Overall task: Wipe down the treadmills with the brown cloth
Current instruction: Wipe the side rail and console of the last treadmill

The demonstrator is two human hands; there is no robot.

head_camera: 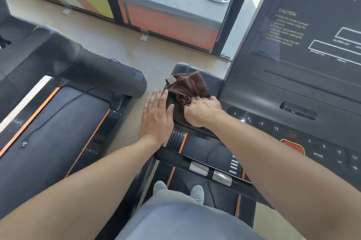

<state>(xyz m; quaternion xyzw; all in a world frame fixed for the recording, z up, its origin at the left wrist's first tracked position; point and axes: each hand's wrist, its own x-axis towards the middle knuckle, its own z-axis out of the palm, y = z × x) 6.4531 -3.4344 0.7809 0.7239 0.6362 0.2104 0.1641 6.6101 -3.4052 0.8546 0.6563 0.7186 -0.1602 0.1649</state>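
A brown cloth (190,86) with a small grey tag lies bunched on the dark left arm of the treadmill (259,93) I stand on. My right hand (203,111) is shut on the cloth's near edge, knuckles up, just left of the console's number buttons. My left hand (157,116) rests flat with fingers together, its fingertips touching the cloth's left side. A second treadmill (64,122) with orange trim stands to the left, apart from both hands.
The console panel (304,30) with caution text rises at the right. Silver grip sensors (210,172) sit on the handlebar below my arms. A black cord (58,106) lies on the left treadmill's belt. Tan floor and black-framed windows (160,24) lie ahead.
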